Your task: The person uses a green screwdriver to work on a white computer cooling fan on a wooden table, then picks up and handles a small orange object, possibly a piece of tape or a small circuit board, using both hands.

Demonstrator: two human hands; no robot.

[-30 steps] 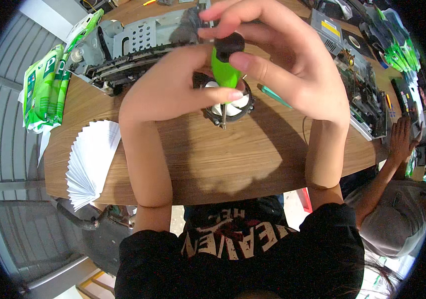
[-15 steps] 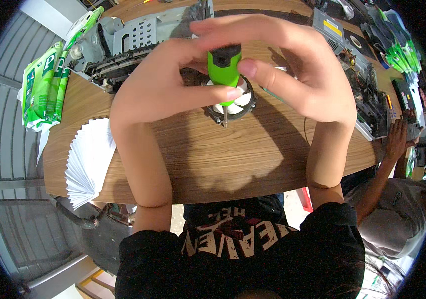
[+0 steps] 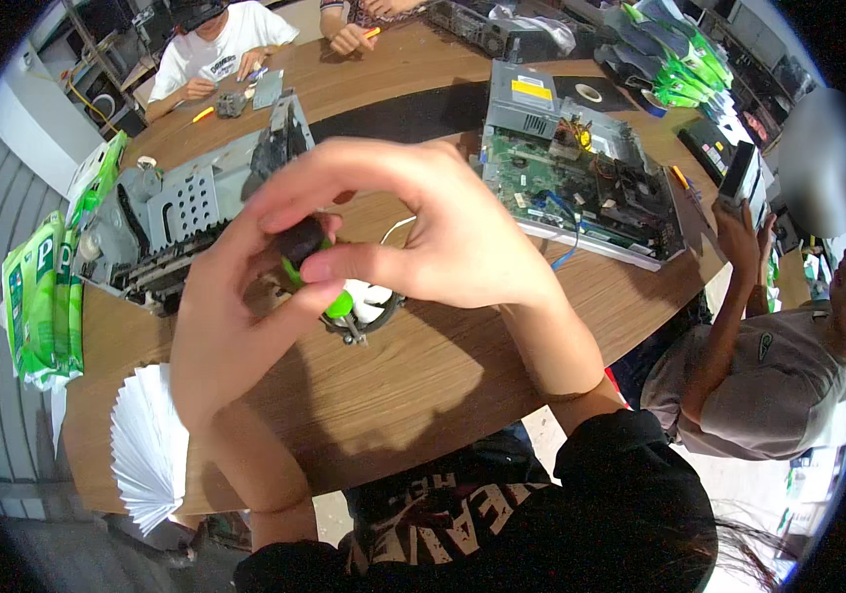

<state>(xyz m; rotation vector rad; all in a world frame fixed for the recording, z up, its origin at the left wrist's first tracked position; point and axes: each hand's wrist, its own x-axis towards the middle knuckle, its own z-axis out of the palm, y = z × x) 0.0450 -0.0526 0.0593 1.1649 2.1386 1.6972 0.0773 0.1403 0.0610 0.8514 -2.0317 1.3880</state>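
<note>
Close together above a wooden table (image 3: 462,366), the left hand (image 3: 230,326) and right hand (image 3: 423,232) both grip a screwdriver (image 3: 312,267) with a green and black handle, fingers wrapped around it. Just beneath the tool, a small round cooling fan (image 3: 371,304) rests on the table, partly hidden by the hands. Nearby lie a fanned white paper stack (image 3: 146,445), a grey metal computer chassis (image 3: 180,212) and an open circuit board (image 3: 581,188).
</note>
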